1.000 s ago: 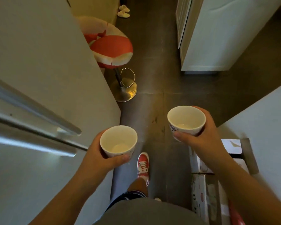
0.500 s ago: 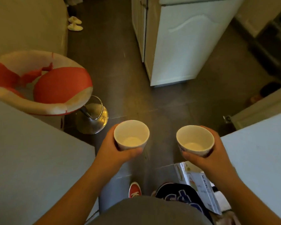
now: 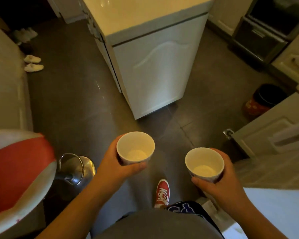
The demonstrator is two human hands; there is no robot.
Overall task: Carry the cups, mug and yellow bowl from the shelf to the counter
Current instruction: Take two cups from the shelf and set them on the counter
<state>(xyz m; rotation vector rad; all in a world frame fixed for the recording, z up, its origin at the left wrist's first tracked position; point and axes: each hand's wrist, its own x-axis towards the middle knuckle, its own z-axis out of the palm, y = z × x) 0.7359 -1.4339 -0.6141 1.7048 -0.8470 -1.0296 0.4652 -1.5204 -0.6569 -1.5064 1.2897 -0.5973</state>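
- Fingers [image 3: 201, 181] of the right hand [image 3: 226, 185] curl around a white cup [image 3: 204, 163], thumb pressed against its near side, the rest wrapped behind its far wall.
- Left hand [image 3: 114, 167] grips a second white cup [image 3: 135, 148] the same way, thumb laid along the near side below the rim.
- Both cups are held upright at waist height over the dark tiled floor [image 3: 72, 94], well apart from each other, the left one slightly farther forward.
- Each cup is open-topped and white inside, with only a pale, yellowish-lit bottom on show; no liquid can be made out in either.
- Outer walls are mostly hidden by the hands; a faint dark pattern shows low on the right cup, too blurred to read.
- A white cabinet [image 3: 155, 69] with a pale glossy top stands ahead, beyond the cups.
- A red and white bar stool [image 3: 19, 171] with a chrome base [image 3: 76, 169] sits to the left, near the left forearm.
- A red sneaker [image 3: 162, 191] steps on the floor between the two arms.
- A dark bin [image 3: 264, 99] with red trim stands by the right-hand cupboards, and pale slippers [image 3: 33, 63] lie at far left.
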